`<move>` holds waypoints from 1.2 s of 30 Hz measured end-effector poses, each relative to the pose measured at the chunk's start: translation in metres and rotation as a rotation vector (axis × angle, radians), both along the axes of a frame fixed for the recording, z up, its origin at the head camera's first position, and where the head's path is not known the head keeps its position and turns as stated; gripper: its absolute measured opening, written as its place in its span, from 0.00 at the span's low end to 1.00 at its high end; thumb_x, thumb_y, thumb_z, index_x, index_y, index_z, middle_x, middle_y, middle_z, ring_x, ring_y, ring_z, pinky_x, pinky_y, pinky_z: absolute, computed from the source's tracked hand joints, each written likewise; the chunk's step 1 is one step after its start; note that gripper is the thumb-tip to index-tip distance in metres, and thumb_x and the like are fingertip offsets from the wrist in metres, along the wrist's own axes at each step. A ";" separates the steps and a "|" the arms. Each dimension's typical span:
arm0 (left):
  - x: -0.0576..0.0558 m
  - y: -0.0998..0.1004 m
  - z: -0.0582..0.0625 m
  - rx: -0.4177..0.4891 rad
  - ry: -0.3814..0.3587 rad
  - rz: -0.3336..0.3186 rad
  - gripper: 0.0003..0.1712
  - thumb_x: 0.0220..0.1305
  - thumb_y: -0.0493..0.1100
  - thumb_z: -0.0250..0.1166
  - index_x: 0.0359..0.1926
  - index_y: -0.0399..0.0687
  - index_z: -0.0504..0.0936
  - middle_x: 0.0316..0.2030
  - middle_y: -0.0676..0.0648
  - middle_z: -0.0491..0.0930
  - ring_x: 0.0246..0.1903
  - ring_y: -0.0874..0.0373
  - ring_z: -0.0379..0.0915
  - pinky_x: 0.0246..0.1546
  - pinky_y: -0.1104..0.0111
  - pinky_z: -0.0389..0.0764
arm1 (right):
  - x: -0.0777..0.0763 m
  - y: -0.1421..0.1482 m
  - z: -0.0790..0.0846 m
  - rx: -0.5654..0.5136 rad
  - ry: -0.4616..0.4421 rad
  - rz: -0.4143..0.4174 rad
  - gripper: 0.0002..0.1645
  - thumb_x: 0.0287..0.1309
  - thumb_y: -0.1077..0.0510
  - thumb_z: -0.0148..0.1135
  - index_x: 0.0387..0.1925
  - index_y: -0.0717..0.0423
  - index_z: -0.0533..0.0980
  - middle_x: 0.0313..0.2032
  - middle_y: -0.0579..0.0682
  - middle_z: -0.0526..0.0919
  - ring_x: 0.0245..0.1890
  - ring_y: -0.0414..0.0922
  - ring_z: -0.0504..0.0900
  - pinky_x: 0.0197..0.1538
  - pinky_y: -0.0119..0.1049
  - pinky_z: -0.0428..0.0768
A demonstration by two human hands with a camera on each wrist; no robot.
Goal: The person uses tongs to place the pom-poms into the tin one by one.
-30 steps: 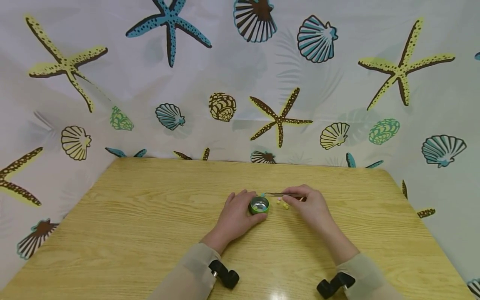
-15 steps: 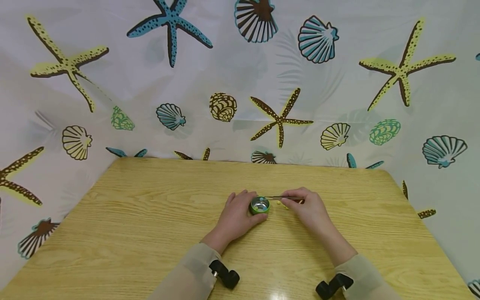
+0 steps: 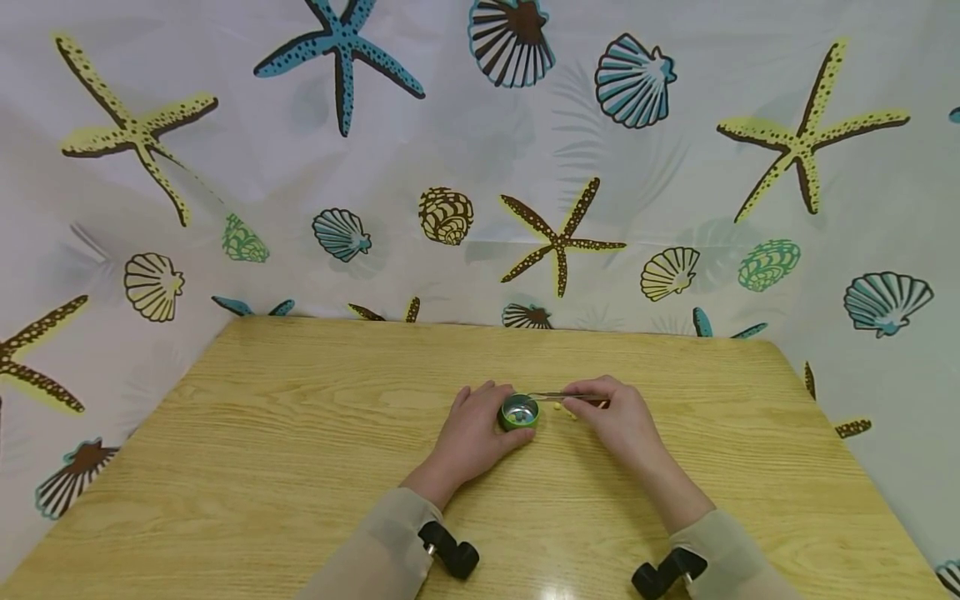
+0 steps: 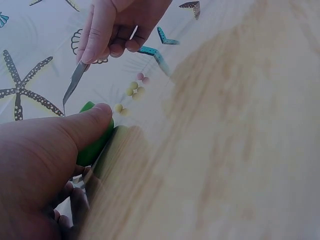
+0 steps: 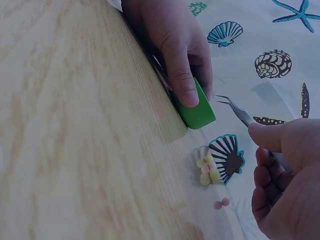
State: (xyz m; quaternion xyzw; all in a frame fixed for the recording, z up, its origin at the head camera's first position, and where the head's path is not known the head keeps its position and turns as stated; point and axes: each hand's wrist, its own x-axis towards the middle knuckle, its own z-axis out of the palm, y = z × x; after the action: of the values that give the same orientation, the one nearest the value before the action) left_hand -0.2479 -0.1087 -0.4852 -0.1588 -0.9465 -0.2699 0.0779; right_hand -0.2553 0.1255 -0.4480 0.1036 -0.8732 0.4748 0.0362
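Observation:
On the table, my left hand (image 3: pixel 471 429) grips a small round green tin (image 5: pixel 202 114) with a shiny metal inside, thumb on the near side and fingers around the back. A few small beads (image 3: pixel 520 417), bluish and yellow, lie in the bottom of it. My right hand (image 3: pixel 621 421) pinches a pair of bent-tip metal tweezers (image 5: pixel 241 115) between thumb and fingers. Their tips stand slightly apart with nothing between them, right above the tin's far rim. Beside the tin, under the right hand, lie several yellow beads (image 5: pixel 214 174) and a pink bead (image 5: pixel 225 201).
The wood-grain table (image 3: pixel 337 417) has a glossy surface that mirrors the beads. Behind it and at both sides hangs a white cloth (image 3: pixel 420 125) printed with starfish and shells. Each sleeve carries a black wrist mount (image 3: pixel 450 550).
The tweezers have moved left and down from behind the tin to over its rim. The blue bead at their tips has been let go into the tin. My left hand has stayed still.

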 end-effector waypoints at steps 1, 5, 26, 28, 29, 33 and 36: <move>0.000 0.000 0.000 -0.001 -0.003 0.001 0.42 0.62 0.63 0.70 0.68 0.44 0.73 0.66 0.44 0.73 0.72 0.46 0.59 0.75 0.48 0.47 | 0.000 0.000 0.000 0.001 -0.003 -0.003 0.08 0.63 0.50 0.71 0.43 0.41 0.88 0.41 0.42 0.83 0.39 0.44 0.78 0.39 0.40 0.78; 0.000 0.001 0.000 0.002 0.004 -0.002 0.41 0.62 0.63 0.70 0.68 0.44 0.74 0.66 0.44 0.74 0.72 0.46 0.59 0.75 0.48 0.47 | 0.000 0.002 0.001 -0.004 -0.009 -0.012 0.08 0.63 0.50 0.71 0.44 0.41 0.88 0.42 0.42 0.83 0.40 0.44 0.78 0.40 0.40 0.78; 0.002 0.000 0.001 0.018 0.009 -0.010 0.41 0.61 0.62 0.71 0.67 0.43 0.74 0.65 0.43 0.75 0.71 0.44 0.61 0.74 0.46 0.49 | -0.001 0.024 0.007 -0.039 -0.060 -0.064 0.13 0.65 0.49 0.68 0.49 0.45 0.86 0.47 0.45 0.84 0.45 0.46 0.80 0.45 0.41 0.79; 0.002 0.000 0.001 0.020 0.008 -0.012 0.41 0.61 0.61 0.71 0.67 0.43 0.74 0.65 0.43 0.74 0.71 0.44 0.61 0.74 0.46 0.49 | -0.002 0.027 0.007 -0.038 -0.061 -0.068 0.14 0.66 0.48 0.68 0.50 0.45 0.86 0.48 0.45 0.83 0.46 0.46 0.79 0.45 0.41 0.78; 0.002 0.000 0.002 0.020 0.007 -0.012 0.41 0.61 0.62 0.71 0.67 0.43 0.74 0.65 0.43 0.74 0.71 0.44 0.61 0.74 0.46 0.48 | -0.002 0.029 0.006 -0.037 -0.059 -0.072 0.14 0.65 0.48 0.68 0.49 0.45 0.86 0.48 0.45 0.83 0.46 0.46 0.79 0.46 0.41 0.78; 0.001 0.000 0.001 0.021 0.011 -0.012 0.41 0.61 0.61 0.72 0.67 0.43 0.74 0.65 0.43 0.74 0.71 0.44 0.61 0.74 0.46 0.49 | -0.005 0.035 0.004 -0.053 -0.064 -0.086 0.14 0.65 0.48 0.69 0.49 0.46 0.86 0.49 0.47 0.83 0.47 0.45 0.79 0.47 0.40 0.79; 0.000 0.000 0.000 0.020 0.014 -0.012 0.41 0.61 0.61 0.72 0.67 0.43 0.74 0.65 0.43 0.74 0.71 0.44 0.61 0.74 0.46 0.49 | -0.005 0.039 0.004 -0.069 -0.081 -0.093 0.14 0.65 0.47 0.69 0.49 0.46 0.86 0.50 0.47 0.83 0.48 0.46 0.79 0.47 0.40 0.79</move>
State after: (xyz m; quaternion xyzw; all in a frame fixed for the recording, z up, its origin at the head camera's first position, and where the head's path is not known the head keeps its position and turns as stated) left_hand -0.2479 -0.1088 -0.4851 -0.1654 -0.9423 -0.2787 0.0844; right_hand -0.2607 0.1643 -0.4438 0.0422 -0.8611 0.5061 0.0266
